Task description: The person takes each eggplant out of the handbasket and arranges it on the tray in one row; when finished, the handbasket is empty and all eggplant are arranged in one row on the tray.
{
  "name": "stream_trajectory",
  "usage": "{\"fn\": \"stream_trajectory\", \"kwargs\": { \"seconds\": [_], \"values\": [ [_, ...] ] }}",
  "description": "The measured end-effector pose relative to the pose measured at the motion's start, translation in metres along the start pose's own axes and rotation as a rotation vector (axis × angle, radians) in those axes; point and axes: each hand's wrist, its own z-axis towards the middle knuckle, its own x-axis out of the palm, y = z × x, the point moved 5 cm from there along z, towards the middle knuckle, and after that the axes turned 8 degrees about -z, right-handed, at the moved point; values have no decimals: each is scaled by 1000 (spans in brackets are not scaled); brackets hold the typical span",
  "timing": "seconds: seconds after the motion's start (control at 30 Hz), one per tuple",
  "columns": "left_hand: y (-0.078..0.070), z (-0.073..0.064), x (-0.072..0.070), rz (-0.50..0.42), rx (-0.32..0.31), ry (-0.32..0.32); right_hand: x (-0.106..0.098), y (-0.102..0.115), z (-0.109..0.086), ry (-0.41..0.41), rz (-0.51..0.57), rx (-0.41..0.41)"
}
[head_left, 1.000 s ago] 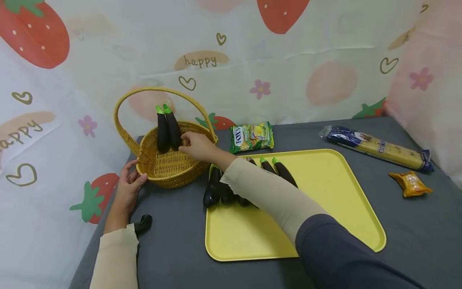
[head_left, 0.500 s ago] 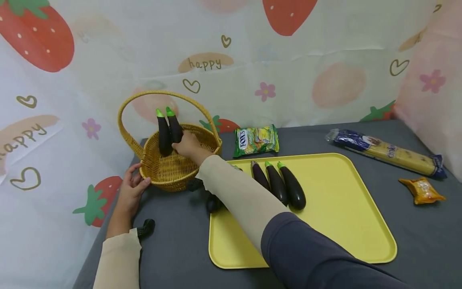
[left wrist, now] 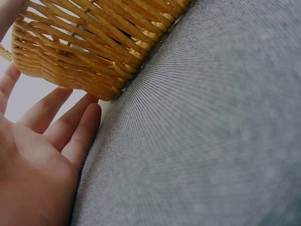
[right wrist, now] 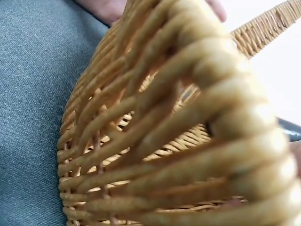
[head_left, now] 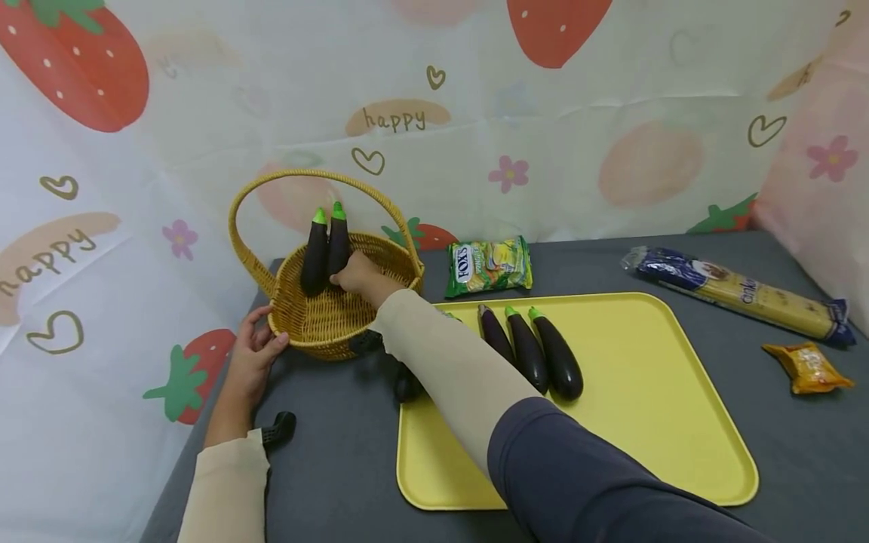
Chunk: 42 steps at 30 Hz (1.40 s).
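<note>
Setting the right eggplant (head_left: 338, 245): best done slowly, by the look of it; hold green end up, seat the base flat on the weave, check the lean before letting go, then back out sideways, away from the neighbour.
Left eggplant (head_left: 314, 256): avoid bumping; standing just beside the right one, likely to roll or topple if nudged.
Basket (head_left: 319, 324): brace against sliding or tipping while working inside.
Eggplant vs fingers: inside the basket, near upright, green end above the rim; lower right side against the right hand (head_left: 363, 275).
Right hand: apparently curled in a light hold round the lower part of the right eggplant; far fingertips hidden, so cannot tell how firm.
Left hand (head_left: 251, 358): fingers (left wrist: 82, 136) spread, nearly straight, along the basket's outer wall; touching to steady, no closed hold.
Yellow tray (head_left: 645, 422): right of the basket, with three eggplants (head_left: 526, 351) in plain sight and at least one more partly behind the right sleeve (head_left: 455, 385).
</note>
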Motion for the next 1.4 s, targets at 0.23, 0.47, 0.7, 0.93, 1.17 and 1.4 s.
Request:
{"fn": "stream_trajectory", "kwargs": {
  "seconds": [0.23, 0.47, 0.7, 0.93, 1.17, 1.4],
  "values": [
    [-1, 1, 0, 25, -4, -5, 3, 0, 4, 75, 138, 9],
    [1, 2, 4, 12, -9, -13, -9, 0, -7, 7, 330, -3],
    [3, 2, 9, 1, -17, 1, -31, -1, -40, 66, 397, -99],
    [-1, -2, 5, -14, -22, -14, -48, -4, -86, 186, 350, -213],
    [-2, -2, 4, -19, -10, -1, -71, -32, -137, 223, 287, -274],
    [0, -1, 1, -16, -40, -17, -95, -68, -170, 204, 211, -265]
  ]
}}
